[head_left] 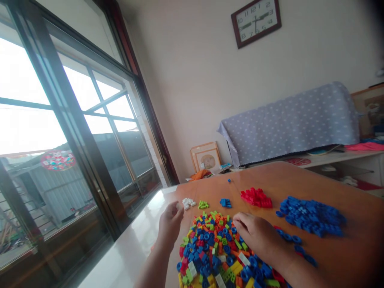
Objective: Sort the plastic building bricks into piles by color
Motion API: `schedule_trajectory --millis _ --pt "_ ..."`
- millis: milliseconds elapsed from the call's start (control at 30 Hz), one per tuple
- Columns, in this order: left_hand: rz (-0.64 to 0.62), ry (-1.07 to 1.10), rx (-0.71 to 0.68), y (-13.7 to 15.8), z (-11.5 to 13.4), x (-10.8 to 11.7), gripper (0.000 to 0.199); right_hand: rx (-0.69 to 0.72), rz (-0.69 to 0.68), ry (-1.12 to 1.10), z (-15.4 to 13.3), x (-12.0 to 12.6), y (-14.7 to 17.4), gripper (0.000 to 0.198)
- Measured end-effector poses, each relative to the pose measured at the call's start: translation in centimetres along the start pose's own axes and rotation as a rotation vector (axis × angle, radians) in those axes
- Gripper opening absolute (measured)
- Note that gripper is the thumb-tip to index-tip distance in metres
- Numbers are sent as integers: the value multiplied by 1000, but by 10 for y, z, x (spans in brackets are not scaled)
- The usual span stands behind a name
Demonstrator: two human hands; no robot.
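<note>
A large mixed heap of small plastic building bricks [210, 248] in blue, red, yellow, green, orange and white lies on the table before me. My left hand [171, 218] is closed at the heap's far left, with a whitish brick [179, 206] showing at its fingertips, close to a small white brick pile [189, 203]. At the heap's right edge, my right hand [247, 226] has its fingers pinched together; what they hold, if anything, is hidden. Beyond the heap are a few lime-green bricks [203, 205] and a small blue group [225, 203].
A red brick pile [256, 198] and a larger blue pile [312, 216] lie to the right on the wooden table [207, 188]. One blue piece [229, 181] sits near the far edge. Glass windows stand left; a cloth-covered object [291, 120] stands behind.
</note>
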State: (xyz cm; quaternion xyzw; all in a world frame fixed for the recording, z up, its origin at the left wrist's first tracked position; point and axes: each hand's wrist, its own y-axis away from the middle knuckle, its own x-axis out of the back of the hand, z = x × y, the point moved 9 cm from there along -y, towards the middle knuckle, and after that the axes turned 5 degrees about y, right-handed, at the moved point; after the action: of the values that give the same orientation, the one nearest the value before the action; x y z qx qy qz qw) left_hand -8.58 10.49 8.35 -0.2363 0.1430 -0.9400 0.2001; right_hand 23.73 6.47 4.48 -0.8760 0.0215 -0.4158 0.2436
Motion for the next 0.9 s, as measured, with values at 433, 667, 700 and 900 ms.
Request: schedule_trajectory --millis 433,667,700,900 --pt "-284 -773 -177 -95 -51 -77 27 0 89 -15 -4 19 -1 30" --pt "-353 -832 -136 -109 -84 -100 37 10 105 -13 -3 21 -4 28" --pt "-351 -833 -126 -110 -89 -101 40 11 107 -17 -3 21 -4 27" --pt "-345 -834 -88 -107 -102 -96 29 3 116 -24 -2 21 -4 28"
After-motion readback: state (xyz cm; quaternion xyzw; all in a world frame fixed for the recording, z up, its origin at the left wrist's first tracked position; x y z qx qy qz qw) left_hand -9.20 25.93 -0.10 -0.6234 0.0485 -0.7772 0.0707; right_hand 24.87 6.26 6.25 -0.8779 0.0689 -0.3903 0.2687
